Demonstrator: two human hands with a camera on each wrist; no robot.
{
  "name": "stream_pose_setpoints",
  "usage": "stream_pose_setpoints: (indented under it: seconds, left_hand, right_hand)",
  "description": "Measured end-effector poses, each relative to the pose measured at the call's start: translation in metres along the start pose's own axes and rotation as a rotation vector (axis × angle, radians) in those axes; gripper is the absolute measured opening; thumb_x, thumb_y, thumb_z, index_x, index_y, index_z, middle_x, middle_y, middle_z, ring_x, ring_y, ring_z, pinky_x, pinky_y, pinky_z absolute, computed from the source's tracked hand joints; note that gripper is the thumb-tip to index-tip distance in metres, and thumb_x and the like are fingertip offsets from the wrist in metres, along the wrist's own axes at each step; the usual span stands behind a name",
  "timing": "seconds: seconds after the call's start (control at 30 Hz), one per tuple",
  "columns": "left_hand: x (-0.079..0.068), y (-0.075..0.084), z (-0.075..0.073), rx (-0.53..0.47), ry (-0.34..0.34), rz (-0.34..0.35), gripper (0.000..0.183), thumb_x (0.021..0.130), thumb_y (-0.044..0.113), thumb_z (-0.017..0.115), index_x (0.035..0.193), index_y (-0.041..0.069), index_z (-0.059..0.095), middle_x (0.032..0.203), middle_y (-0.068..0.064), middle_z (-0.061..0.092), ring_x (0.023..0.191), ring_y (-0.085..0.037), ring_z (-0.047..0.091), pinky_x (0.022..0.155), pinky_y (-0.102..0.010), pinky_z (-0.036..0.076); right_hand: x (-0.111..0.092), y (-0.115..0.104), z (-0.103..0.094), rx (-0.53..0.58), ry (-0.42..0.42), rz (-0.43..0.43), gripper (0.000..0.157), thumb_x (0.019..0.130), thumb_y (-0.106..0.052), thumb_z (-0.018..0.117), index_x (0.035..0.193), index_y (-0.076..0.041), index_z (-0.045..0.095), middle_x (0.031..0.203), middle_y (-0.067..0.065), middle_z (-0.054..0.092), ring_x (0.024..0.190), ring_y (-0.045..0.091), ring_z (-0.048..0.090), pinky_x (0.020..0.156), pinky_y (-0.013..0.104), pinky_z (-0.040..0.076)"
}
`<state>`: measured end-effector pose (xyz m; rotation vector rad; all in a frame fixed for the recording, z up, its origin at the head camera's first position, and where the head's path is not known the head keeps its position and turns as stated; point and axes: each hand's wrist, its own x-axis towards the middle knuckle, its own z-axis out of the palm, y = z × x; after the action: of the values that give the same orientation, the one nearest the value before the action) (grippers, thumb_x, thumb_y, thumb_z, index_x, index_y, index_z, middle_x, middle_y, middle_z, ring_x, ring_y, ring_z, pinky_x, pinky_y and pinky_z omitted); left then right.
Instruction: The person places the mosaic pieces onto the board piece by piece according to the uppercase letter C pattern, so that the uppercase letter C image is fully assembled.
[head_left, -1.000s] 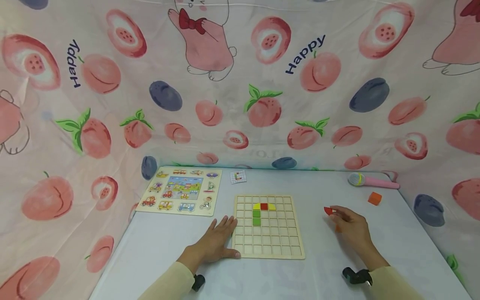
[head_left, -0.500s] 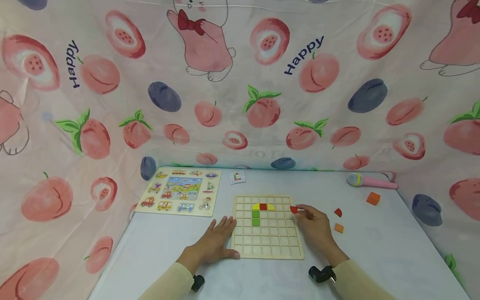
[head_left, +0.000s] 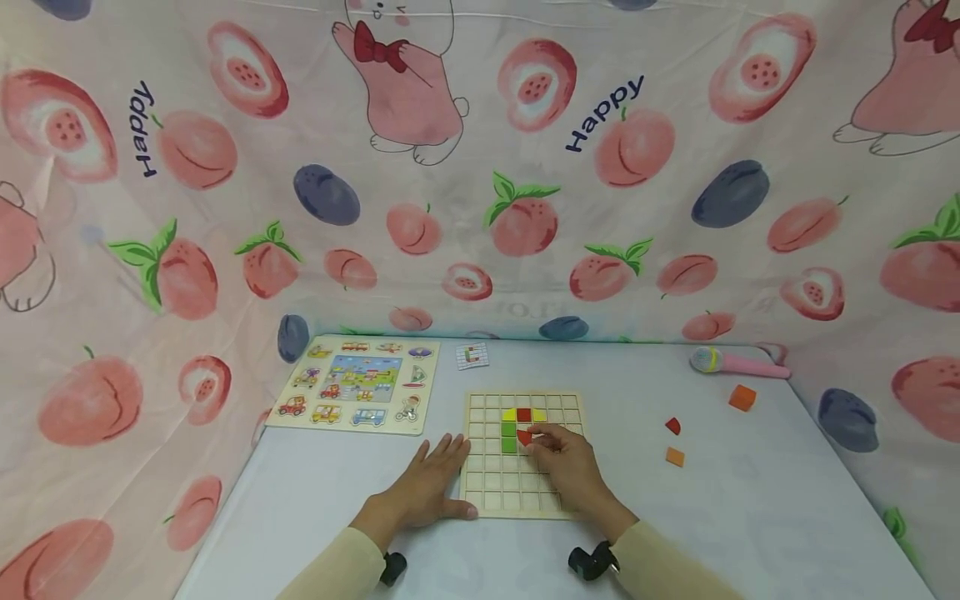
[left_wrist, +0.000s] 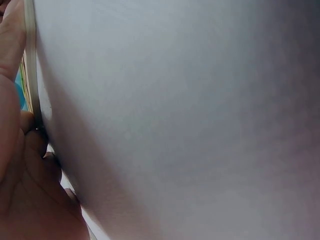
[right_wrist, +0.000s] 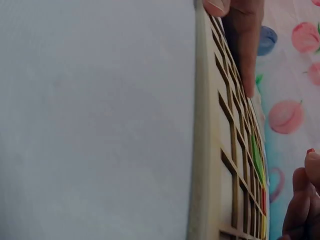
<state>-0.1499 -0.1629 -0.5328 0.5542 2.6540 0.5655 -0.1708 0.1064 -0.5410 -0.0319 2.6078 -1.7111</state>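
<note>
A wooden grid board (head_left: 487,492) lies on the white table, with green, yellow and red tiles set in its upper cells. My right hand (head_left: 570,471) is over the board and pinches a red quarter-round tile (head_left: 523,437) beside the green tiles (head_left: 509,437). In the right wrist view only a red tip of that tile (right_wrist: 310,150) shows at the fingers. My left hand (head_left: 420,492) rests with straight fingers along the board's left edge. The left wrist view has just part of this hand (left_wrist: 30,185) against the board's side.
Right of the board lie another red tile (head_left: 673,426), an orange square tile (head_left: 675,457) and an orange block (head_left: 742,397). A pink toy microphone (head_left: 738,362) is at the back right. At the back left are a vehicle picture puzzle (head_left: 408,425) and a small pattern card (head_left: 472,356).
My right hand has carried the red tile leftward from the loose pieces to the middle of the board. The left hand stays at the board's left edge.
</note>
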Motion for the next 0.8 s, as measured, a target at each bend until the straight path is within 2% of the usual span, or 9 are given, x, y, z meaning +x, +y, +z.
stream_pose_setpoints:
  seconds: [0.17,0.4,0.8]
  left_hand:
    - [0.001,-0.001,0.001,0.002,0.001,0.001,0.112,0.085,0.064,0.078,0.169,0.011,0.025,0.177,-0.006,0.02,0.166,-0.028,0.011,0.136,-0.055,0.004]
    - [0.001,-0.002,0.001,0.009,-0.002,-0.005,0.112,0.084,0.065,0.077,0.169,0.012,0.025,0.177,-0.005,0.02,0.166,-0.027,0.011,0.136,-0.054,0.004]
    - [0.003,-0.003,0.003,-0.001,0.0,-0.005,0.113,0.084,0.064,0.078,0.169,0.012,0.025,0.177,-0.004,0.02,0.166,-0.027,0.01,0.136,-0.055,0.004]
  right_hand:
    - [-0.002,0.008,0.012,-0.069,-0.049,-0.051,0.021,0.092,-0.011,0.081,0.112,-0.016,0.079,0.09,-0.005,0.069,0.081,0.012,0.057,0.065,0.019,0.049]
    - [-0.004,0.013,0.019,-0.21,-0.082,-0.087,0.021,0.09,-0.012,0.083,0.111,-0.017,0.08,0.092,-0.007,0.07,0.085,0.01,0.058,0.072,0.021,0.051]
    - [-0.007,0.006,0.021,-0.357,-0.064,-0.148,0.021,0.085,-0.012,0.087,0.106,-0.014,0.082,0.082,-0.012,0.066,0.08,0.009,0.052,0.07,0.024,0.045]
